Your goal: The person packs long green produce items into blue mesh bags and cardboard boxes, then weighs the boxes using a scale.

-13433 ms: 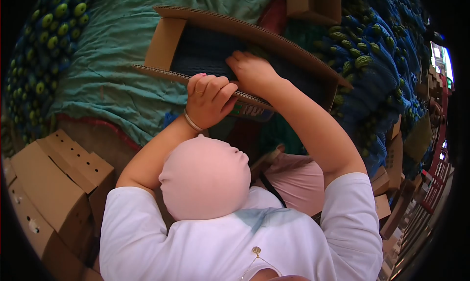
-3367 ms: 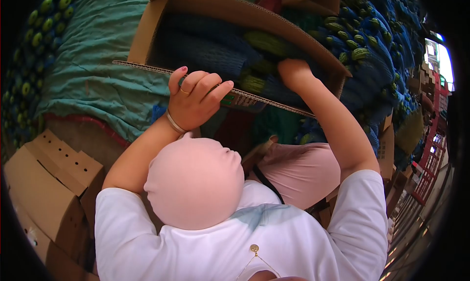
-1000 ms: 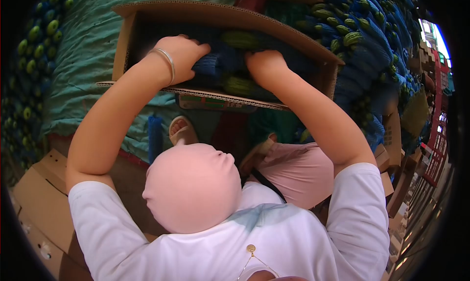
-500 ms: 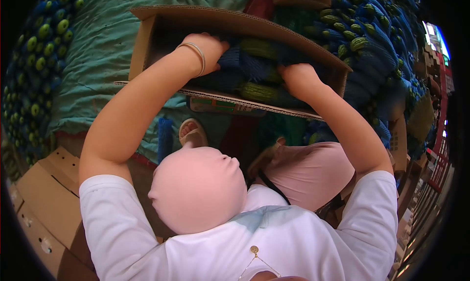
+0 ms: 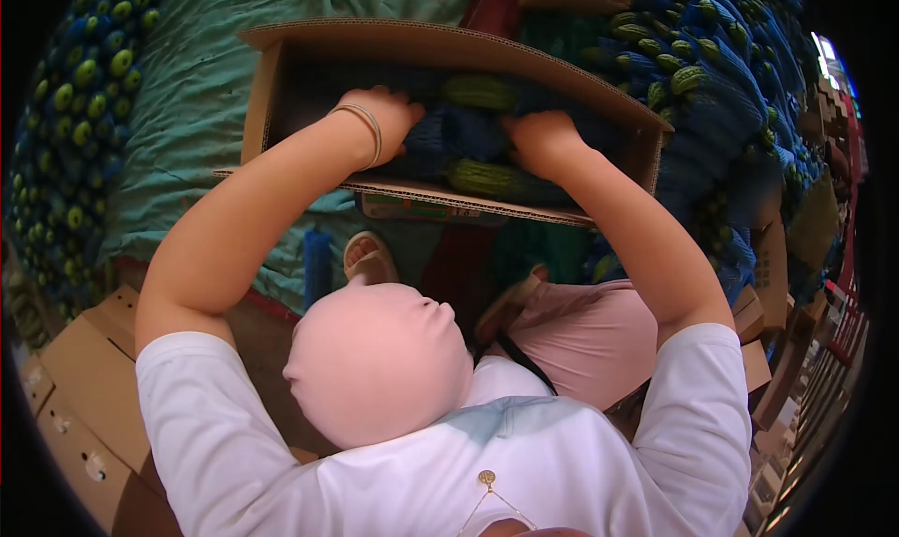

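An open cardboard box (image 5: 375, 39) stands in front of me, with green ridged gourds in blue foam nets lying inside. My left hand (image 5: 382, 123), with a bracelet at the wrist, reaches in on the left, its fingers curled on one end of a blue-netted gourd (image 5: 468, 132). At the other end of it, my right hand (image 5: 545, 142) has its fingers bent round the netting; the fingertips are partly hidden. One gourd (image 5: 479, 92) shows bare green skin behind the hands, and another gourd (image 5: 487, 177) lies nearer the box's front wall.
Under the box's front edge sits a scale with a display (image 5: 426, 207). Netted gourds are heaped at the right (image 5: 688, 78) and left (image 5: 89, 97). Green cloth (image 5: 201, 116) covers the ground. Flattened cartons (image 5: 94, 378) lie at lower left, and a blue foam net (image 5: 317, 265) rests near my foot.
Both hands have shifted slightly left and the left one a little lower within the box. The blue netting between them has moved, and the gourds at back and front lie slightly further left.
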`<state>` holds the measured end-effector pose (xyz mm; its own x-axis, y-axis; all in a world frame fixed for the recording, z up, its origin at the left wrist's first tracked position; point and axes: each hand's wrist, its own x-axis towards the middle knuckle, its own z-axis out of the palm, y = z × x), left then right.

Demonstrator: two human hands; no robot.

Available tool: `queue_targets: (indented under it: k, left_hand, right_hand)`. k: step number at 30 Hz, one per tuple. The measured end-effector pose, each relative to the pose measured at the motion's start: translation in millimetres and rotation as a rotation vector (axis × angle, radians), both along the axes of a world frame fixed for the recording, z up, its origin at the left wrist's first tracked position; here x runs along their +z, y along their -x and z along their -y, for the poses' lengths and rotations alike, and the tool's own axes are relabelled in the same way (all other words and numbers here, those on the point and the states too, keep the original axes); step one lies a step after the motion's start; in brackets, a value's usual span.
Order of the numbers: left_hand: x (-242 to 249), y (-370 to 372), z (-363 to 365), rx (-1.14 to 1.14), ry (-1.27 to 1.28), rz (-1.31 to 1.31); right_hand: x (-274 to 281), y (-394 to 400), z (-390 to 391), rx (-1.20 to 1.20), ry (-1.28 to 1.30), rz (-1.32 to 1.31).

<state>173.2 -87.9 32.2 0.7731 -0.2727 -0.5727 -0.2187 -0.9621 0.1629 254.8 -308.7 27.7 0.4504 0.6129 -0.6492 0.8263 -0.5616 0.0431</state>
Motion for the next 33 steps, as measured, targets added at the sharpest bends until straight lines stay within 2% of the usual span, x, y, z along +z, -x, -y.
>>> queue_targets:
  k: [4,6,9,12,16,18,19,21,22,24,25,27,31,33]
  left_hand:
    - [2,-3,8,0.007,-0.051,0.041]
    - [3,-14,18,-0.052,-0.201,-0.17]
    - [-4,-27,23,-0.199,-0.288,-0.306]
    - [-8,-34,24,-0.206,-0.264,-0.343]
    - [-23,-36,37,-0.135,-0.314,-0.336]
    - [-27,-24,41,-0.111,-0.337,-0.153]
    - [-27,-16,39,-0.11,-0.35,-0.16]
    - [-24,-1,28,-0.077,-0.229,0.148]
    - [-11,3,22,-0.079,-0.236,0.152]
    - [11,10,10,-0.082,-0.041,0.337]
    - [9,8,8,-0.081,-0.045,0.339]
    - [1,7,3,0.14,-0.027,0.111]
    - [8,2,0,0.2,0.002,0.193]
    - [37,9,-21,0.273,0.269,0.153]
  right_hand:
    - [2,5,4,-0.034,-0.074,0.002]
    - [3,5,6,-0.026,-0.061,0.005]
    - [-11,4,10,-0.027,-0.122,0.071]
    - [-12,6,17,-0.055,-0.226,0.065]
    - [-17,7,16,-0.057,-0.218,0.094]
    - [-20,8,14,-0.02,-0.187,0.06]
    - [-19,10,14,-0.02,-0.2,0.054]
    - [-16,8,17,-0.054,-0.223,0.044]
    - [-17,7,19,-0.054,-0.229,0.048]
    - [-24,10,23,-0.017,-0.241,0.019]
    - [-28,10,24,-0.016,-0.244,0.021]
    - [-31,11,24,-0.033,-0.234,0.014]
    - [-3,17,29,-0.139,-0.248,0.03]
    - [37,22,56,-0.104,-0.751,-0.037]
